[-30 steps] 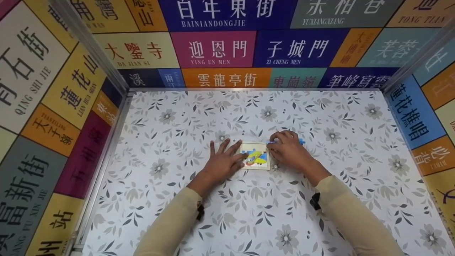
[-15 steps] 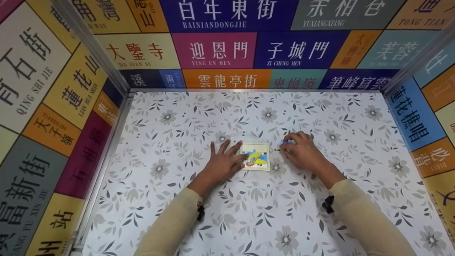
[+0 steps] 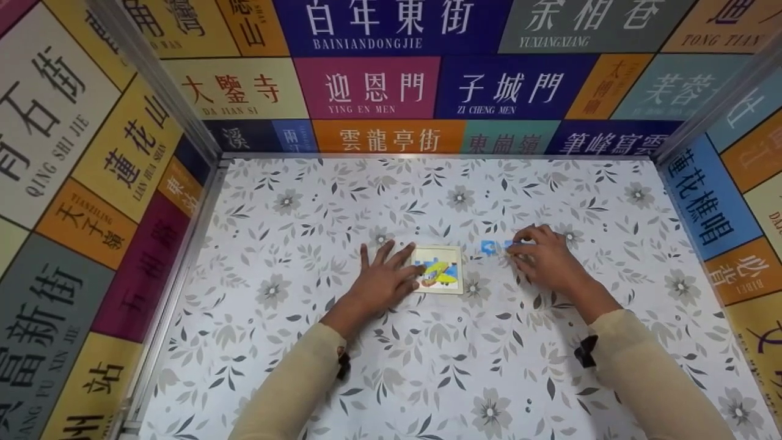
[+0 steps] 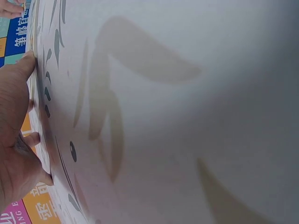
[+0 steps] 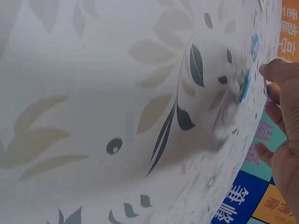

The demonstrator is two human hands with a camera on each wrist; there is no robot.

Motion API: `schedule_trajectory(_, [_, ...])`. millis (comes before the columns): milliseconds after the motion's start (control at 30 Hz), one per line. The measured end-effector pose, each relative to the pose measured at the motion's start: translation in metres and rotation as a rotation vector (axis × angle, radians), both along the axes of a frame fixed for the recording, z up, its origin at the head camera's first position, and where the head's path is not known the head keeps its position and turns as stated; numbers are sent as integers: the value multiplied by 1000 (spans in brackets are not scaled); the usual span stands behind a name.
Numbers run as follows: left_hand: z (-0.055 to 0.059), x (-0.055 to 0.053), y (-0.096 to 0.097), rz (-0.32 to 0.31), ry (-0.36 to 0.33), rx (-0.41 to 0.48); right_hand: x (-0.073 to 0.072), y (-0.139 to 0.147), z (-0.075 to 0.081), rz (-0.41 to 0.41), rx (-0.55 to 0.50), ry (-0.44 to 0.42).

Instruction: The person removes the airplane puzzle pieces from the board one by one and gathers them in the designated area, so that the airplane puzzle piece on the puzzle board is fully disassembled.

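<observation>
A small cream-framed jigsaw puzzle [image 3: 459,269] with a yellow plane picture lies on the table; a pale strip shows along the top inside its frame. My left hand [image 3: 382,284], fingers spread, rests on its left side. In the left wrist view the left hand [image 4: 18,121] appears at the edge. To the right of the frame lies a blue puzzle piece [image 3: 488,247]. My right hand [image 3: 547,260] pinches another blue puzzle piece [image 3: 511,244] at table level, partly hidden by the fingers. Two blue patches also show beside the right hand [image 5: 282,102] in the right wrist view.
A white cloth with grey flowers and leaves covers the table [image 3: 391,379]. Colourful panels with printed characters [image 3: 376,85] wall it at the back and both sides, with metal rails along the edges.
My right hand has moved right, away from the puzzle frame. A blue piece now lies uncovered between frame and hand. The left hand has stayed on the frame.
</observation>
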State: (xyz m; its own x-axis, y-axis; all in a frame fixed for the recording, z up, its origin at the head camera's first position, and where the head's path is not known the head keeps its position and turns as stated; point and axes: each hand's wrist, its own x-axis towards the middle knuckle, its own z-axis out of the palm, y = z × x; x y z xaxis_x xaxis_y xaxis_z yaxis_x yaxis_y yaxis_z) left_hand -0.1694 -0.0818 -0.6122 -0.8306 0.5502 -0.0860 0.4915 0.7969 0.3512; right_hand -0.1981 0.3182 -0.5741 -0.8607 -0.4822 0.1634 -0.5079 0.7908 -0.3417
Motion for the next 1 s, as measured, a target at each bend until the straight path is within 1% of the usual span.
schedule_trajectory(133, [0, -1, -1, -6, -8, 25, -1, 8, 1, 1, -7, 37])
schedule_trajectory(267, [-1, -1, -2, -12, -6, 64, -1, 16, 2, -14, -4, 37])
schedule_trajectory(400, [-1, -2, -2, -16, -11, 57, 0, 24, -1, -31, -2, 24])
schedule_trajectory(633, [0, -2, -2, -11, -8, 44, 0, 34, -6, -56, 2, 35])
schedule_trajectory(800, [-1, -2, -1, -18, -2, 43, 0, 37, -8, -86, 21, 1])
schedule_trajectory(1000, [-1, -1, -1, -22, 4, 41, 1, 37, -8, -96, 20, -23])
